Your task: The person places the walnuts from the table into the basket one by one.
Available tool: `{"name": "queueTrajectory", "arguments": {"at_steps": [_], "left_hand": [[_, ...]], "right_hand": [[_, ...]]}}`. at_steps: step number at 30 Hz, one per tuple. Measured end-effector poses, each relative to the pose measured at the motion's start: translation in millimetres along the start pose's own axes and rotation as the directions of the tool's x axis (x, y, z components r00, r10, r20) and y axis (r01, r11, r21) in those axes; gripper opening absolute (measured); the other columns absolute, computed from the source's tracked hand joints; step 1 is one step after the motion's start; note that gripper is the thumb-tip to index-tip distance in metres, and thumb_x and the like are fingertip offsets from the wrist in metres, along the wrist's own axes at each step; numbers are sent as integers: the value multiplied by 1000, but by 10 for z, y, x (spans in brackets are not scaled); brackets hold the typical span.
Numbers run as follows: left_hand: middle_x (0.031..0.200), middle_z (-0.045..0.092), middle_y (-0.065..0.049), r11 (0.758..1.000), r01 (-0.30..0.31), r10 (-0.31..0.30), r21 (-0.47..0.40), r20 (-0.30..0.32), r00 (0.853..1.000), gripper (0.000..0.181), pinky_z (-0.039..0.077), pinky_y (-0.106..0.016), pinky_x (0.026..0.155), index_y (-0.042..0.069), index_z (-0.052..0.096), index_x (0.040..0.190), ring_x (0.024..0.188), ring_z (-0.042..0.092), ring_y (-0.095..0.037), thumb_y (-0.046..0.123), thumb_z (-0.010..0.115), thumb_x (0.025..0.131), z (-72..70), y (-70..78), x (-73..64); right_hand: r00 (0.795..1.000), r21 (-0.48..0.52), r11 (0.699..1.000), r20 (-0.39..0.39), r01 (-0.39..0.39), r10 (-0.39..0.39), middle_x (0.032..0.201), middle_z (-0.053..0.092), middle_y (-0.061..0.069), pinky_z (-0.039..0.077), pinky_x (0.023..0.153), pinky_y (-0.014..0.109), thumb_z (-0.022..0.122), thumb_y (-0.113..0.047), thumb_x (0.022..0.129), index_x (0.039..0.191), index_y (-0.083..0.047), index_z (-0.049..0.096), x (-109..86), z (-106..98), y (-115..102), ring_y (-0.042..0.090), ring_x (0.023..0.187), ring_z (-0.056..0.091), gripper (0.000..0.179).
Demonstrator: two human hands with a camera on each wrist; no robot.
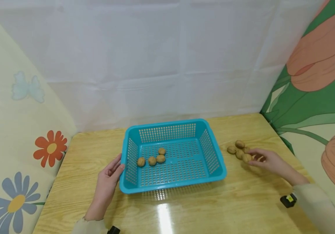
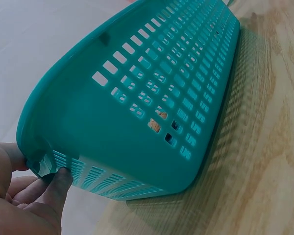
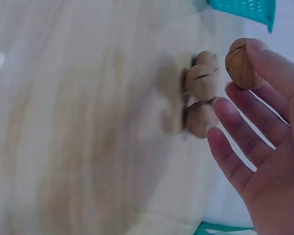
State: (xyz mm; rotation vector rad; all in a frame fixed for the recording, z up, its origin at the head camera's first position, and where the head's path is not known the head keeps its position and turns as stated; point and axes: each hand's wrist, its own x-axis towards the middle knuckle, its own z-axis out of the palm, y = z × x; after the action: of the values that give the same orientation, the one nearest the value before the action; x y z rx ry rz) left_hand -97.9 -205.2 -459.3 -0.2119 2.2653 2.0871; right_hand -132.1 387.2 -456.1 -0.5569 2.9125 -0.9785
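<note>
A turquoise plastic basket point(image 1: 173, 187) with slotted walls stands on the table. Several walnuts point(image 1: 152, 161) lie on its floor, left of the middle. My left hand point(image 1: 106, 182) grips the basket's left rim, with the thumb on one side and fingertips point(image 2: 61, 183) against the outer wall in the left wrist view. Right of the basket, my right hand point(image 1: 269, 161) pinches a walnut point(image 3: 242, 63) between thumb and fingers. Beside that hand sits a small cluster of walnuts point(image 1: 239, 154), partly hidden behind the held one.
The wood-grain table point(image 1: 231, 208) runs back to a white cloth wall point(image 1: 144, 65). Flower-printed panels flank both sides, the left panel point(image 1: 33, 123) and the right panel point(image 1: 310, 113). A small black device point(image 1: 288, 200) is worn at the right wrist.
</note>
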Motion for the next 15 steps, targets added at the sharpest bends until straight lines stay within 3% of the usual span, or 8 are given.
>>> {"name": "queueTrajectory", "arguments": {"at_steps": [15], "left_hand": [[160, 45, -13, 1000, 14, -14, 3, -1, 1000, 60, 54, -16, 96, 12, 38, 162, 116, 59, 12, 30, 58, 109, -7, 3, 6]], "right_hand": [[996, 6, 998, 58, 62, -62, 107, 71, 0, 57, 76, 31, 76, -18, 97, 133, -1, 67, 294, -180, -494, 7, 91, 62, 41]]}}
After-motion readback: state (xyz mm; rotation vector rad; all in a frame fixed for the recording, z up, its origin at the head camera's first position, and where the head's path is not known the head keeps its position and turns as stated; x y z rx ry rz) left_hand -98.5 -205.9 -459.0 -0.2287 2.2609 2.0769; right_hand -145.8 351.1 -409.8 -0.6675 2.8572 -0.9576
